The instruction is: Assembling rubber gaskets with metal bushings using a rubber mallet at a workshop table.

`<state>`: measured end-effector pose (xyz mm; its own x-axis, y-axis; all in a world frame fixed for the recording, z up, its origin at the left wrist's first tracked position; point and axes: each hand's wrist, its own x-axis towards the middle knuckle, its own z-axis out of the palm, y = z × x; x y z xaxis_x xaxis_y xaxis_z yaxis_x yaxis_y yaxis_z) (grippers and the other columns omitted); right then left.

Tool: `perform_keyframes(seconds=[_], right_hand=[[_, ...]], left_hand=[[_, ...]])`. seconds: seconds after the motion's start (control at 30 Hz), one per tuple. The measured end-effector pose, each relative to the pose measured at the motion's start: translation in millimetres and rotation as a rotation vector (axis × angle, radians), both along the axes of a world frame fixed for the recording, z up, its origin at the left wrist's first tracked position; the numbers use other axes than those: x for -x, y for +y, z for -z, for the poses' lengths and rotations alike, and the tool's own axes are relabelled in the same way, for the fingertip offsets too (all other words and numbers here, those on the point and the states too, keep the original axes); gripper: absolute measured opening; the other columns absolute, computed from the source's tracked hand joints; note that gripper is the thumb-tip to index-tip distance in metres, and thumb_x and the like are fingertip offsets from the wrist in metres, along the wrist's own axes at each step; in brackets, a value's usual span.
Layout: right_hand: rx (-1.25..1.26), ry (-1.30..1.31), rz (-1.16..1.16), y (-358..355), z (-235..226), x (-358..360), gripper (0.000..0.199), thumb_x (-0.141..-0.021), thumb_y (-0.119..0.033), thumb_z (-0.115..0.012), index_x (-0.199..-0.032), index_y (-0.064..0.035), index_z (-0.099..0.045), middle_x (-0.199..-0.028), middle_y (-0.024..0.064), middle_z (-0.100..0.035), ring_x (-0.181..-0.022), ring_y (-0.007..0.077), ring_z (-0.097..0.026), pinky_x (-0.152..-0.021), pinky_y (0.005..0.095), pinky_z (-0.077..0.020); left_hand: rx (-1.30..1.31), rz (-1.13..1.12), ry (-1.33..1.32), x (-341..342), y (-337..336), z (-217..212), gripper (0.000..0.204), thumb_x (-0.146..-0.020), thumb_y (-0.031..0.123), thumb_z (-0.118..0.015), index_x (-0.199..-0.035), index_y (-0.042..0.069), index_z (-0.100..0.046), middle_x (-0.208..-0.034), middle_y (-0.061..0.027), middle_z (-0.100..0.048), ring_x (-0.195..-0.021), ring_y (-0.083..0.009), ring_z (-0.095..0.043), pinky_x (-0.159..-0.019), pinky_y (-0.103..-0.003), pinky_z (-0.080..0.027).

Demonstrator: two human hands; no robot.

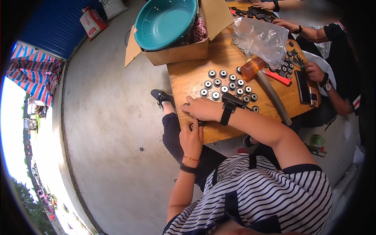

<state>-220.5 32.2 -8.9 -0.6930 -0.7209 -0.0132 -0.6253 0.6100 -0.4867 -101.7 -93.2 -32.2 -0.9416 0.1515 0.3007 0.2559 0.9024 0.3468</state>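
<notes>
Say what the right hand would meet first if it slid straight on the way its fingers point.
Probably nothing on the table: the right hand points toward its left edge, past the rollers, then floor. Depth is unclear.

Teal basin in a brown carton on the tan wooden table; beside it, black-and-silver rollers, an amber bottle (red-handled tool alongside), navy-and-white striped shirt below.
</notes>
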Motion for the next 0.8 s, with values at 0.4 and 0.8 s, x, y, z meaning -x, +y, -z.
perform_keyframes(seconds=[0.4, 0.8], right_hand=[[0.109, 0.208, -0.046, 5, 15, -17, 0.029, -0.082, -0.018, -0.061, -0.106, -0.0038, -0.054, -0.09, 0.022, -0.054, -0.078, 0.0369, -0.065, -0.064, 0.0414, -0.0538], [1.271, -1.132, 0.429, 90, -36, -61, 0.018, -0.096, -0.021, -0.051, -0.103, -0.0057, -0.045, -0.076, 0.0043, -0.053, -0.061, 0.0133, -0.06, -0.039, 0.0216, -0.0368]], left_hand=[[0.08, 0.06, 0.068, -11, 1, -6, 0.031, -0.081, 0.01, -0.067, -0.112, 0.005, -0.065, -0.108, -0.0123, -0.059, -0.092, -0.0304, -0.055, -0.08, -0.038, -0.047], [-0.253, 0.073, -0.018, 5, 20, -28, 0.027, -0.084, 0.014, -0.068, -0.107, 0.001, -0.065, -0.106, -0.0161, -0.061, -0.098, -0.0338, -0.056, -0.087, -0.04, -0.045]])
